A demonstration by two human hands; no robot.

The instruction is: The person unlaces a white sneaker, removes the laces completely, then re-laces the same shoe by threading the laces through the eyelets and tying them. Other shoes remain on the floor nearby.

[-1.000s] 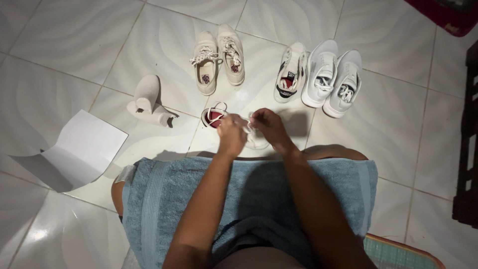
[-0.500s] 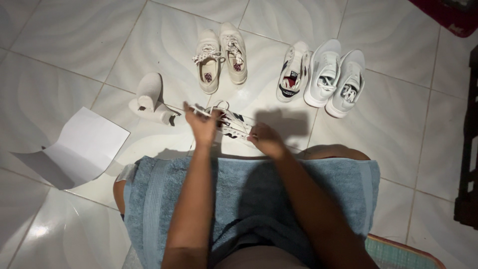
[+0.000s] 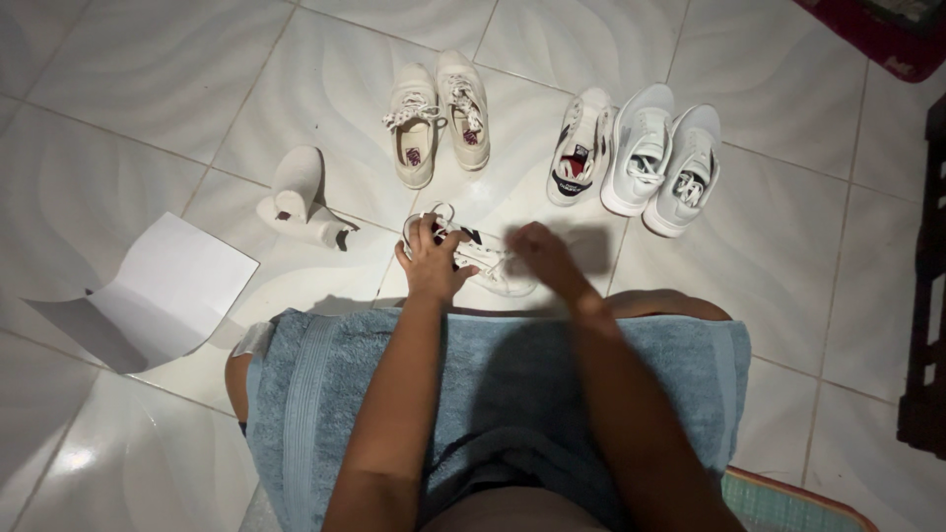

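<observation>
You are steadying the white sneaker (image 3: pixel 471 254) on the floor, left hand (image 3: pixel 431 261) gripping its heel end (fingers curled), right hand (image 3: pixel 540 254) closing on its laces, which need feeding onward.

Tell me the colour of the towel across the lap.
Blue; the towel shows best in the head view, draped over the lap.

white sneaker (image 3: pixel 480 258) on tile floor; lying sideways; laces loose

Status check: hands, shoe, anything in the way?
Left hand gripping white shoe on the floor. Right hand at its laces. Nothing blocking; other shoes apart.
</observation>
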